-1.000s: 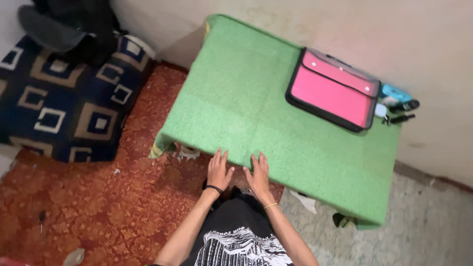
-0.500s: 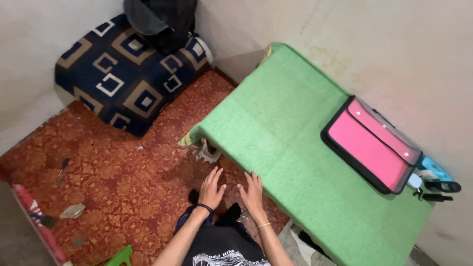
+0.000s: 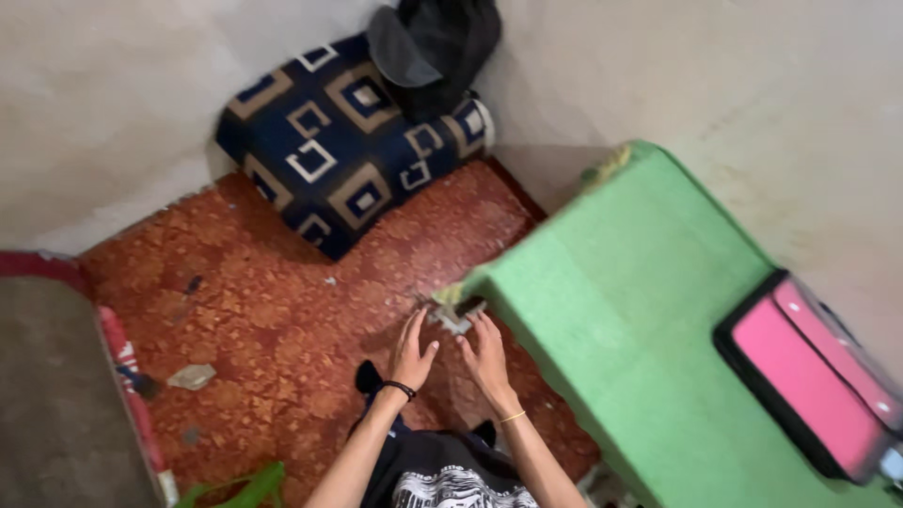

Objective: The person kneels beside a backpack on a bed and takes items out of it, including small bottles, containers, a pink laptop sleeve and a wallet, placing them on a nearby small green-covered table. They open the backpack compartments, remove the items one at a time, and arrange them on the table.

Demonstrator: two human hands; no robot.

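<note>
Hovering with fingers spread and empty, left hand (image 3: 412,353) and right hand (image 3: 489,356) near one green table (image 3: 649,339).

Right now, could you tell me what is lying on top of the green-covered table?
A pink case with a black rim lies on the green-covered table, toward its far end. Whatever is beneath the cloth is hidden.

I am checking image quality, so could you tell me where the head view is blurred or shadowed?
Head view: motion blur smears the green cloth edge and pink case; the left hand and right hand are slightly soft; lighting is dim and even, with soft shadow beside the patterned cushion.
</note>
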